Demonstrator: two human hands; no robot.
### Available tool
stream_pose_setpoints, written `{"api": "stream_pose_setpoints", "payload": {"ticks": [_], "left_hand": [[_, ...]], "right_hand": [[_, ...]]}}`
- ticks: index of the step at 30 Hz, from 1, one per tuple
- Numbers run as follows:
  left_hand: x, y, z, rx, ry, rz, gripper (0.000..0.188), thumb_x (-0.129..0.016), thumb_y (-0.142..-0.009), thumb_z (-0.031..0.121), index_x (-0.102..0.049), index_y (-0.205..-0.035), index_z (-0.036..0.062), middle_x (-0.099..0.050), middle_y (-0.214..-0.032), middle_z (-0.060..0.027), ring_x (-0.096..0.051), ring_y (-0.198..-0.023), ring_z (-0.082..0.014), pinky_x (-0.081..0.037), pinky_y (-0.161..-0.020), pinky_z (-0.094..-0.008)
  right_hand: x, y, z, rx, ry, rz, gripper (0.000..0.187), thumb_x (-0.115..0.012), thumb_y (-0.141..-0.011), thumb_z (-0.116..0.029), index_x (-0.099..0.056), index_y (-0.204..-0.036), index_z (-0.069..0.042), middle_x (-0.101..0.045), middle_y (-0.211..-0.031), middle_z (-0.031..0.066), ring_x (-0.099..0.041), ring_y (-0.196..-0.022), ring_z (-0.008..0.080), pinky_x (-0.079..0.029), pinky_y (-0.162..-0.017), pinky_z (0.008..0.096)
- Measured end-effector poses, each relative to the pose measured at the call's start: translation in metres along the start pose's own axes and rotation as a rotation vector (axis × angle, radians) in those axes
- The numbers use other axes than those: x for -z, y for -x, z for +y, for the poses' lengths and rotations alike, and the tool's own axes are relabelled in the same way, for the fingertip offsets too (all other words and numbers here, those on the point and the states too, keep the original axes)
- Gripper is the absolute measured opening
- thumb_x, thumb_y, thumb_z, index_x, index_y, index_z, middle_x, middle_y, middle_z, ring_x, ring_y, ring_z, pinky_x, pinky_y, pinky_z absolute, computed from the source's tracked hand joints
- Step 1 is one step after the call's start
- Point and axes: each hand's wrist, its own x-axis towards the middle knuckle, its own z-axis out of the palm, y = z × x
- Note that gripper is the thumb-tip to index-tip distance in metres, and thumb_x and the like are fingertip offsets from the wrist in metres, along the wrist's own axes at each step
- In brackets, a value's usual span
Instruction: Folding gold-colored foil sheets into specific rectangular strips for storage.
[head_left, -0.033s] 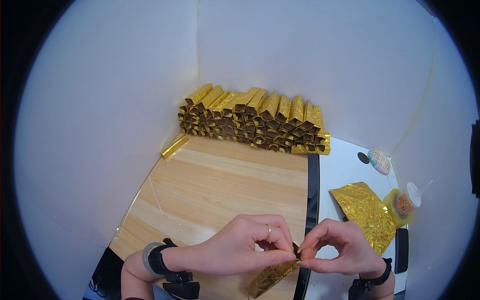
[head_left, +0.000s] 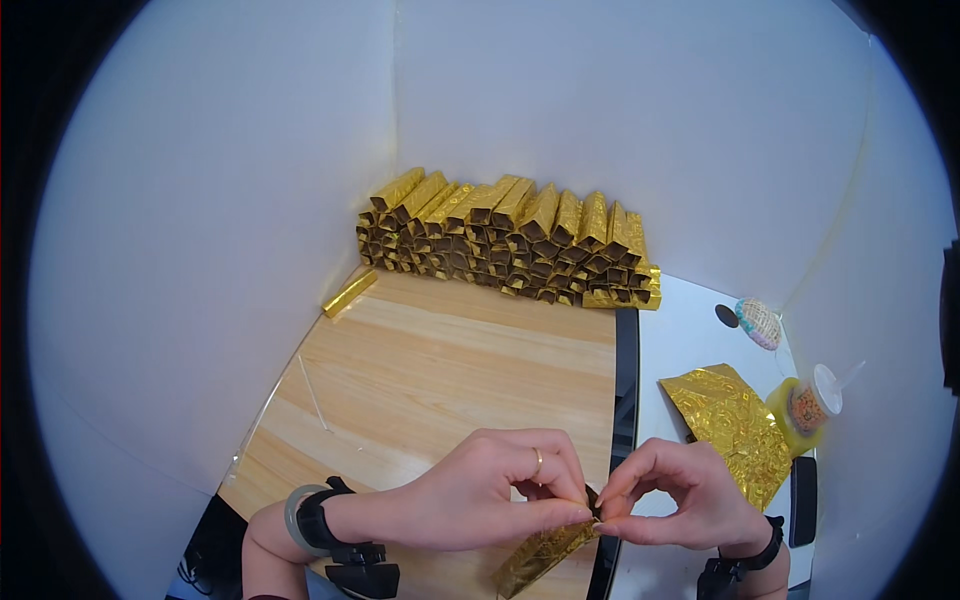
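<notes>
Near the front edge, a folded gold foil paper piece (head_left: 545,560) slants down and to the left beneath my fingers. My left hand (head_left: 490,490), with a ring on one finger, pinches its upper end between thumb and fingertips. From the other side my right hand (head_left: 670,490) pinches the same end, its fingertips almost meeting the left ones. A dark opening or inner face shows between them; the exact fold there is hidden by my fingers. Gold foil sheets (head_left: 735,425) lie to the right of my right hand.
Folded gold paper tubes (head_left: 510,240) are stacked along the back wall. A single gold strip (head_left: 350,293) lies at the left edge, near a thin white stick (head_left: 316,394). At right stand a lidded cup (head_left: 808,405), a yellow tape roll (head_left: 790,425) and a knitted item (head_left: 758,323).
</notes>
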Motion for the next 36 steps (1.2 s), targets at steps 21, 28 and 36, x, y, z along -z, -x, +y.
{"api": "stream_pose_setpoints", "payload": {"ticks": [21,28,36], "left_hand": [[-0.011,-0.003,-0.006,-0.072,-0.072,0.243,0.011,-0.069,-0.085,0.008,-0.063,-0.093,0.0041,-0.056,-0.093,-0.0019,-0.054,-0.074,-0.0079,-0.046,-0.062,-0.0208],[-0.015,-0.003,-0.011,-0.009,0.135,0.259,0.01,-0.068,-0.085,0.005,-0.061,-0.092,0.0025,-0.058,-0.091,-0.0021,-0.06,-0.083,-0.0086,-0.051,-0.07,-0.0223],[-0.012,-0.004,-0.013,0.004,0.218,0.245,0.008,-0.066,-0.087,0.005,-0.06,-0.092,0.0014,-0.058,-0.092,-0.0026,-0.059,-0.086,-0.0088,-0.051,-0.074,-0.0223]], "right_hand": [[-0.004,-0.004,0.013,0.034,-0.102,0.143,0.03,-0.071,-0.082,-0.002,-0.054,-0.106,-0.002,-0.066,-0.094,0.0034,-0.063,-0.084,0.0073,-0.049,-0.072,0.0198],[-0.006,-0.004,0.012,0.054,-0.046,0.163,0.027,-0.073,-0.08,-0.001,-0.06,-0.104,0.001,-0.066,-0.094,0.005,-0.064,-0.085,0.0085,-0.053,-0.079,0.0232],[-0.005,-0.005,0.014,0.103,-0.034,0.135,0.027,-0.073,-0.079,-0.002,-0.062,-0.103,0.0,-0.067,-0.095,0.0052,-0.065,-0.083,0.0087,-0.053,-0.078,0.0233]]}}
